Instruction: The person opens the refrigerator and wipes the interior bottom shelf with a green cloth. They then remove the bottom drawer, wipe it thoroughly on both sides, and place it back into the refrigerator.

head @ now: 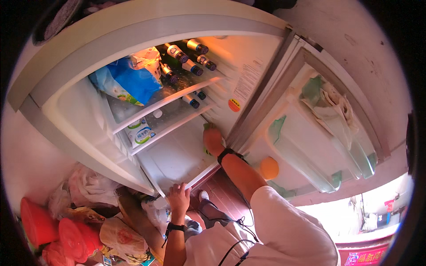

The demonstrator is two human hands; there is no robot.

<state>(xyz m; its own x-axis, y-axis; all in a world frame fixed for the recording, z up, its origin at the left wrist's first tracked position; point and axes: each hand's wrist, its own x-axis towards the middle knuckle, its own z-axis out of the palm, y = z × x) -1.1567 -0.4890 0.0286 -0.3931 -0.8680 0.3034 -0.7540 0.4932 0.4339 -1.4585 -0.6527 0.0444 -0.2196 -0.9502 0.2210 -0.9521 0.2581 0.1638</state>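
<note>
An open refrigerator stands before me. My right hand reaches into its lower compartment, closed on a green cloth. The cloth lies against the right side of a white drawer at the bottom; most of it is hidden under my hand. At the drawer's front left corner, my left hand has its fingers curled over the rim. The drawer's inside shows a bare white surface with small dark specks.
Bottles lie on the upper shelf beside a blue bag. A milk pouch rests lower down. The open door at right has pale green racks and an orange round object. Red buckets and plastic bags crowd the floor at left.
</note>
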